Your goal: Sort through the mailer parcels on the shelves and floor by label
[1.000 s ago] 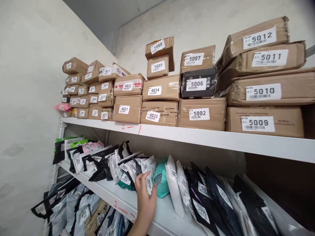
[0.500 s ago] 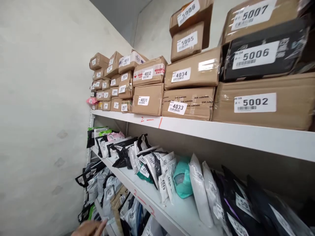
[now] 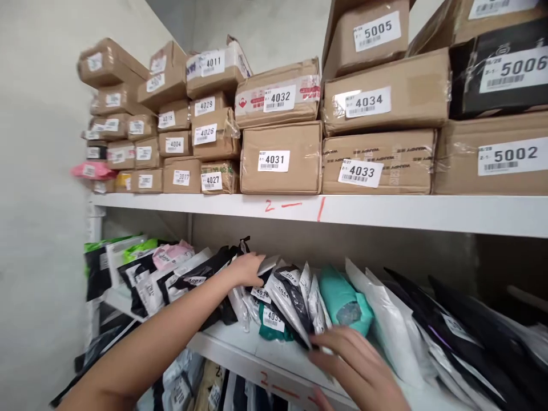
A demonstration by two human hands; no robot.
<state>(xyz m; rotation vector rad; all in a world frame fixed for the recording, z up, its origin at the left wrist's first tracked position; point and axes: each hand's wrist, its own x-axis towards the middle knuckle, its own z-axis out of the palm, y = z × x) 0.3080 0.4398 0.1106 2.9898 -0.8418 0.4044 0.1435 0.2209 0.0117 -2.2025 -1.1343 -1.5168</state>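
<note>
My left hand point(image 3: 247, 269) reaches across to the middle shelf and rests on the tops of the upright black and white mailer bags point(image 3: 280, 294), fingers curled over their upper edges. My right hand point(image 3: 357, 365) lies lower right, fingers spread, touching the bottom of the same row of bags next to a teal parcel point(image 3: 342, 299). Neither hand has lifted a bag. The bags carry white number labels such as 4039.
A white metal shelf point(image 3: 385, 211) above carries stacked brown cartons labelled 4031 point(image 3: 280, 160), 4033 point(image 3: 377, 165), 4034, 5002 point(image 3: 492, 157). More black and white bags point(image 3: 449, 331) fill the shelf's right part. A wall point(image 3: 38, 228) closes the left side. Lower shelf holds more bags.
The view has moved closer and to the left. Both hands have come up onto the row of mailer bags; half a second ago only fingertips showed at the bottom edge.
</note>
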